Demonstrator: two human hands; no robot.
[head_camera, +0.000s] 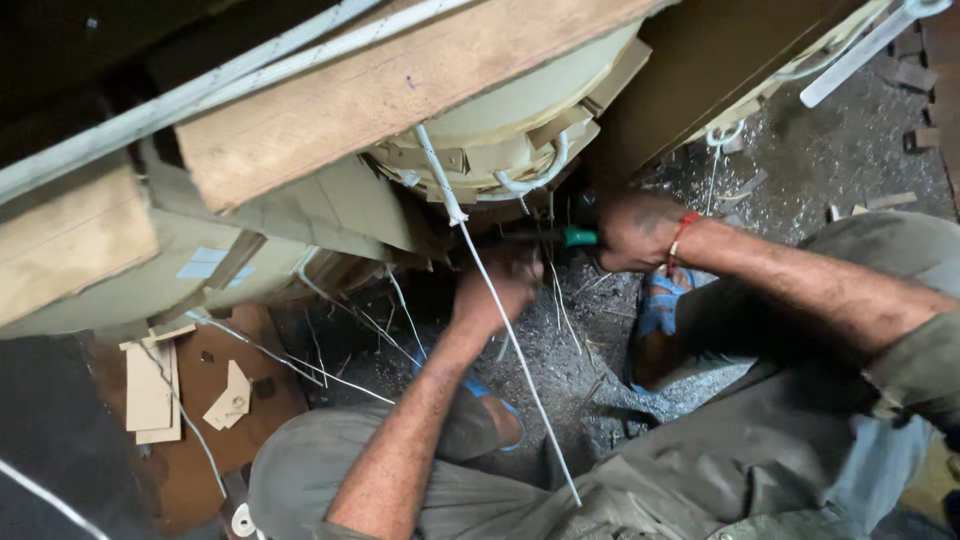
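Note:
I crouch under a big cream-coloured wound coil (500, 110) braced by wooden beams (370, 95). My right hand (635, 230), with a red thread at the wrist, is closed on a tool with a green handle (580, 237) that points left under the coil. My left hand (495, 285) reaches up beneath the coil's lower edge, fingers curled around something dark that I cannot make out. A white tape strip (500, 310) hangs from the coil and runs down across my left wrist towards my lap.
Cardboard offcuts (150, 390) lie on a brown board at lower left. Thin white strips (300, 365) trail over the gritty floor (560, 350). My blue sandals (655, 310) rest on the floor between my knees. More scraps of wood (915, 60) lie at upper right.

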